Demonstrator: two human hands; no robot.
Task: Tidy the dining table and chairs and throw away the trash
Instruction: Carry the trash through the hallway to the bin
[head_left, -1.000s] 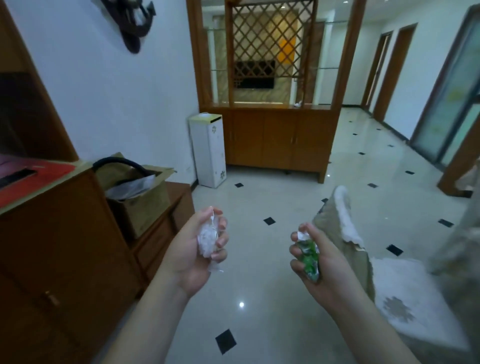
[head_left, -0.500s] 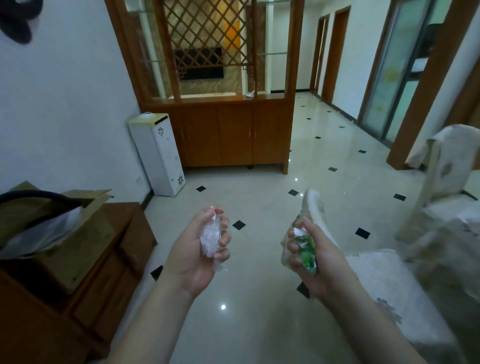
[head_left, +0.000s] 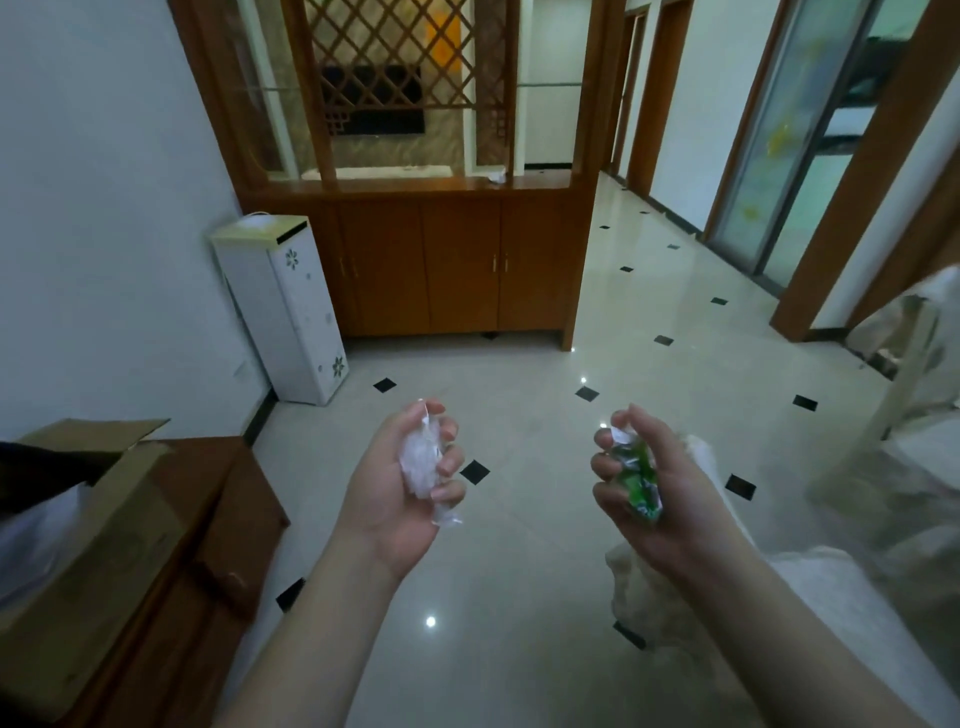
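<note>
Trash fills both of my hands at the lower middle of the frame. My left hand (head_left: 402, 483) sits palm up, its fingers (head_left: 448, 466) curled round a crumpled wad of clear, whitish plastic wrap (head_left: 422, 465), a loose tail of which hangs out below the little finger. My right hand (head_left: 660, 488) is just right of centre, well apart from the left, with its fingers (head_left: 605, 465) curled round a scrunched green and white wrapper (head_left: 640, 480); a white corner of that wrapper pokes up beside the thumb.

Under both hands I see a glossy pale tiled floor (head_left: 519, 519) dotted with small black diamond insets. In the lower left corner an open brown cardboard box (head_left: 88, 561) rests on a low dark wooden cabinet (head_left: 218, 545). At the left of centre a tall narrow white bin with flower decals (head_left: 291, 312) stands against the white wall. Beside it, across the upper middle, rises a brown wooden room divider with lattice panels above and cupboard doors below (head_left: 441, 260). Along the right edge and lower right are pieces of furniture under pale lace-like covers (head_left: 883, 571), too blurred for me to tell whether they are chairs. Frosted sliding glass doors in brown frames (head_left: 789, 145) occupy the upper right.
</note>
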